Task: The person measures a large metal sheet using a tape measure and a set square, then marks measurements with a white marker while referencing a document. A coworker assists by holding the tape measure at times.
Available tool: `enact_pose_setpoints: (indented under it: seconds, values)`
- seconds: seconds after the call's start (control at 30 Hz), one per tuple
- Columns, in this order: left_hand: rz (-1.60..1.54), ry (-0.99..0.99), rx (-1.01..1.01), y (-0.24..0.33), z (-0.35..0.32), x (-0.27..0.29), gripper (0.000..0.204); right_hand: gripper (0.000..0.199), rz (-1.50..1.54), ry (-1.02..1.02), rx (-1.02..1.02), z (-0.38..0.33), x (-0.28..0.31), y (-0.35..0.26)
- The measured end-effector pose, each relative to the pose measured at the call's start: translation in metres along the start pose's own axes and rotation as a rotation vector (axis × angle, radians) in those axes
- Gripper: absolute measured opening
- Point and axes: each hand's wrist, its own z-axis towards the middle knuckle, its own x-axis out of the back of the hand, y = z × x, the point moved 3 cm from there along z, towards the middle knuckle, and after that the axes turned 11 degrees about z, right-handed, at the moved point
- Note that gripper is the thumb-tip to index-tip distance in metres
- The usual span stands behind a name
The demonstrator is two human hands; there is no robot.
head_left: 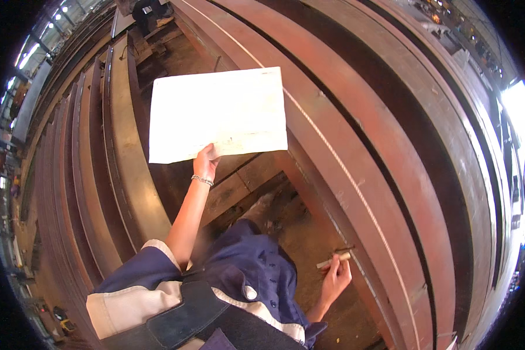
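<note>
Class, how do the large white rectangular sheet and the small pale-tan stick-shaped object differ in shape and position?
The large white rectangular sheet is broad and flat; the small pale-tan stick-shaped object is short and narrow. The sheet is in the left hand, higher in view; the stick-shaped object is in the right hand, lower and farther right. Both are hand-held.

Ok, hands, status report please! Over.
Left hand: gripping paper by its near edge. Right hand: holding a small pale thing beside the beam. In the way: paper hides some rope.
</note>
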Motion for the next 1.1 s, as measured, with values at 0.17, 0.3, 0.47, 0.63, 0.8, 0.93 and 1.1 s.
enact_pose_setpoints:
  seconds: [0.17,0.3,0.47,0.63,0.8,0.93,1.1]
  values:
    - [-0.112,0.102,0.187,-0.017,-0.072,0.033,0.016,0.030,-0.402,0.053,0.170,0.001,0.053,0.130]
    - [-0.007,-0.001,0.033,-0.018,-0.062,0.045,0.017,0.024,-0.354,-0.035,-0.345,0.004,0.118,0.305]
    - [0.281,0.016,-0.201,0.006,-0.062,0.054,0.021,0.051,0.189,0.123,-0.885,-0.049,0.117,0.327]
    - [0.223,0.059,0.071,0.054,-0.093,-0.004,0.023,0.046,0.073,-0.036,-0.969,-0.047,0.094,0.339]
    - [0.323,-0.006,-0.004,0.067,-0.101,-0.018,0.023,0.042,-0.083,-0.170,-0.932,-0.015,0.083,0.338]
    - [0.477,-0.047,-0.025,0.048,-0.089,-0.034,0.027,0.038,-0.160,-0.257,-0.907,0.016,0.077,0.333]
    - [0.454,-0.065,-0.042,0.025,-0.072,-0.048,0.031,0.034,-0.217,-0.332,-0.893,0.041,0.072,0.339]
